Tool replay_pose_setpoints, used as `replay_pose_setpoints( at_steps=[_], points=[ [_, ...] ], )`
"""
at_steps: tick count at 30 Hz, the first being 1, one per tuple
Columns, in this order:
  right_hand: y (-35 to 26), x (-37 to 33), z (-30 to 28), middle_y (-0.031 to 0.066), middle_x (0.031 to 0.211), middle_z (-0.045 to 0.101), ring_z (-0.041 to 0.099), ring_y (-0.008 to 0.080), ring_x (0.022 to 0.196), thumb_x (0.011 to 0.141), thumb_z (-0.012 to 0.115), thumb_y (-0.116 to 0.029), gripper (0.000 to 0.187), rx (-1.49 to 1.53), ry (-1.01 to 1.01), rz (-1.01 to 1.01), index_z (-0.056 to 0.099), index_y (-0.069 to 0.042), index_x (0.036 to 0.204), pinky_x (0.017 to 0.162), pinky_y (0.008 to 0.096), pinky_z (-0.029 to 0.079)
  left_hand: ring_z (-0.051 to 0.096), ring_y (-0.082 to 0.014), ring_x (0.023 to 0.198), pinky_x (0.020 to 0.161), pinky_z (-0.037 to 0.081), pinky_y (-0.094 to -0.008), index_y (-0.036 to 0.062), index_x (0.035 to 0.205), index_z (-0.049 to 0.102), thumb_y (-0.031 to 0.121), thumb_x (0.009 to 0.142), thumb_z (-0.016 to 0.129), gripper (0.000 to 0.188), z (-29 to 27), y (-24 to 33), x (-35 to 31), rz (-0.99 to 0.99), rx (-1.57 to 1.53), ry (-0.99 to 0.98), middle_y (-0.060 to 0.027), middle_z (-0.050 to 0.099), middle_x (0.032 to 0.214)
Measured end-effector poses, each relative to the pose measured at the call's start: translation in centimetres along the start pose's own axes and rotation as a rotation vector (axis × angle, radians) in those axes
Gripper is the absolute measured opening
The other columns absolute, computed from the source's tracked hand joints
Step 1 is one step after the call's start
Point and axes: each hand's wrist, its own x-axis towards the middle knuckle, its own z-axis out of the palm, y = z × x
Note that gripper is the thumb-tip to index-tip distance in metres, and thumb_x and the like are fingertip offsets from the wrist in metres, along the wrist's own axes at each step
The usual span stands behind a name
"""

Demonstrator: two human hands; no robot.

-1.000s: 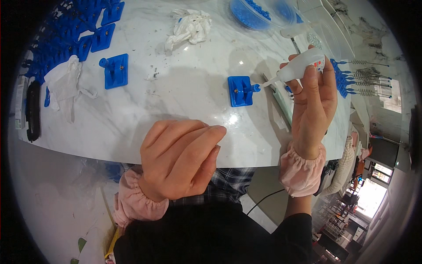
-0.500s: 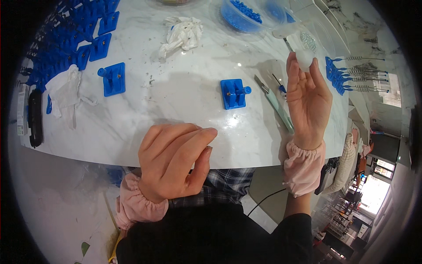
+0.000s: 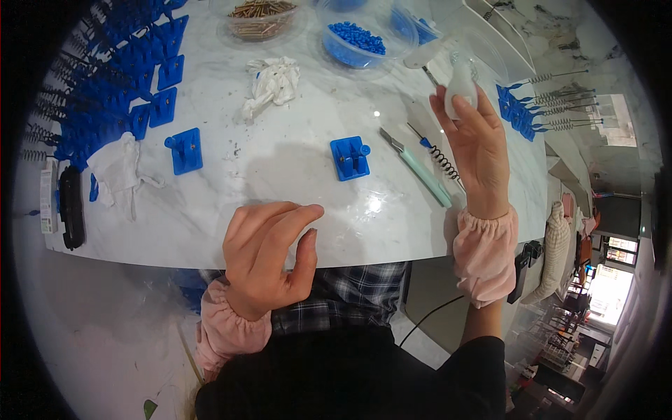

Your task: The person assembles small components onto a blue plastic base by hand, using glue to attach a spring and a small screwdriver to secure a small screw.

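Note:
My right hand (image 3: 479, 150) is closed around a small translucent white squeeze bottle (image 3: 461, 92) on the right side of the table. My left hand (image 3: 269, 255) hovers at the near edge with curled fingers, a gap between thumb and forefinger and nothing visible in it. Beyond it, a blue plastic base (image 3: 350, 159) with upright plates and a side peg lies on the tabletop. Between that base and my right hand lie a mint-green utility knife (image 3: 420, 171) and a dark spring (image 3: 444, 162) with a blue end piece.
Many blue bases with springs (image 3: 129, 91) crowd the far left, near another single base (image 3: 185, 151). Crumpled tissues (image 3: 274, 82) lie farther back. Tubs hold blue beads (image 3: 357, 38) and brass-coloured pins (image 3: 260, 15). More spring assemblies (image 3: 518, 112) sit at the right edge.
My right hand has tilted and come slightly nearer, so more of the bottle shows. My left hand has shifted a little left. The whole view has moved slightly.

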Motion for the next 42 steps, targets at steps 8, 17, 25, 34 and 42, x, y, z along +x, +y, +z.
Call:
replay_pose_setpoints(
  at_steps=[8, 17, 25, 34, 42],
  points=[
    [0.4, 1.9, -1.1, 0.0107, 0.109, 0.065, 0.063, 0.0167, 0.097, 0.080, 0.069, 0.001, 0.034, -0.742, -0.002, -0.103, 0.055, 0.005, 0.110, 0.086, 0.0280, 0.050, 0.063, -0.0248, 0.078, 0.065, 0.045, -0.0324, -0.0002, 0.097, 0.064, -0.006, 0.067, 0.064, 0.031, 0.1, 0.0, -0.1, -0.012, -0.013, 0.018, -0.0086, 0.068, 0.088],
    [2.3, 4.2, -2.3, 0.0174, 0.110, 0.066, 0.065, 0.0201, 0.099, 0.080, 0.071, -0.002, 0.040, -0.873, 0.038, -0.114, 0.050, 0.005, 0.113, 0.087, 0.0285, 0.052, 0.063, -0.0243, 0.084, 0.074, 0.049, -0.0300, -0.0004, 0.100, 0.064, -0.011, 0.074, 0.057, 0.029, -0.3, 0.4, 0.0, -0.072, -0.030, -0.018, -0.0103, 0.070, 0.090],
    [2.5, 4.3, -2.4, 0.0177, 0.109, 0.066, 0.065, 0.0200, 0.100, 0.079, 0.072, -0.003, 0.047, -0.835, -0.031, -0.169, 0.047, 0.003, 0.119, 0.087, 0.0285, 0.053, 0.064, -0.0239, 0.084, 0.074, 0.049, -0.0292, -0.0009, 0.100, 0.064, -0.011, 0.074, 0.058, 0.029, -0.2, 0.5, -0.2, -0.071, -0.030, -0.008, -0.0104, 0.070, 0.090],
    [0.0, 1.9, -2.1, 0.0181, 0.119, 0.061, 0.057, 0.0240, 0.116, 0.079, 0.073, -0.005, 0.051, -1.106, 0.022, -0.466, 0.048, 0.003, 0.123, 0.100, 0.0331, 0.045, 0.064, -0.0243, 0.085, 0.075, 0.049, -0.0292, -0.0007, 0.101, 0.063, -0.013, 0.074, 0.057, 0.030, -0.2, 0.4, -0.2, -0.086, -0.043, -0.008, -0.0111, 0.070, 0.091],
    [-0.8, -3.9, -1.9, 0.0114, 0.095, 0.066, 0.065, 0.0262, 0.084, 0.076, 0.072, -0.006, 0.022, -1.430, -0.114, -0.414, 0.067, -0.004, 0.098, 0.073, 0.0318, 0.050, 0.064, -0.0256, 0.078, 0.068, 0.047, -0.0329, -0.0002, 0.097, 0.064, -0.009, 0.067, 0.063, 0.030, -0.2, 0.1, -0.2, -0.059, -0.062, 0.020, -0.0077, 0.069, 0.091]
  ],
)
